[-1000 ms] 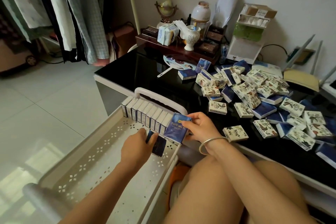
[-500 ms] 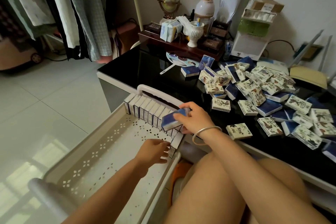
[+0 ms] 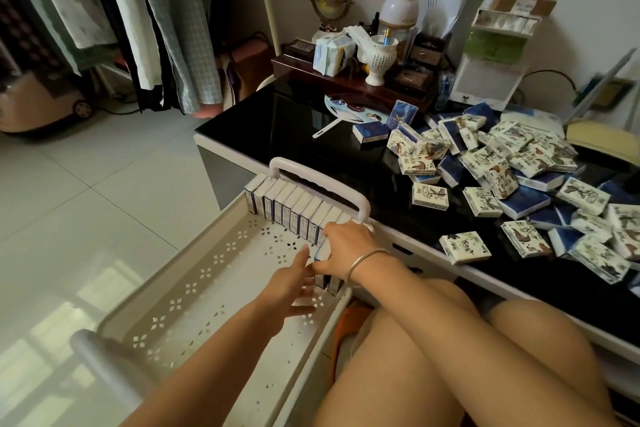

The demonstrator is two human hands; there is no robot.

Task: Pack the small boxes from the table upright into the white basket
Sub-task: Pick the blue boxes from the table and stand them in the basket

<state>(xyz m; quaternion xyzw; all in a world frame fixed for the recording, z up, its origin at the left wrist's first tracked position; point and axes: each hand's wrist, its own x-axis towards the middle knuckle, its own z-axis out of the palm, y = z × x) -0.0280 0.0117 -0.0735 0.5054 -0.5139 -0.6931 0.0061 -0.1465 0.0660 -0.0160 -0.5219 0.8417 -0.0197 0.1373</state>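
Note:
The white basket with cut-out flower holes lies in front of me beside the black table. Several small boxes stand upright in a row along its far wall. My right hand, a silver bangle on its wrist, reaches down into the basket's right corner and grips a blue box at the end of the row. My left hand lies just below it with fingers stretched, touching two upright boxes. A heap of white and blue boxes covers the table's right half.
At the table's back stand a wooden tray with a white cup, a globe and a jar. A paper fan lies near the heap. Clothes hang at the left over the tiled floor. My knees sit under the table edge.
My right hand has carried the blue box down from above the row into the basket's right corner. My left hand has let go of its box and moved up beside the right.

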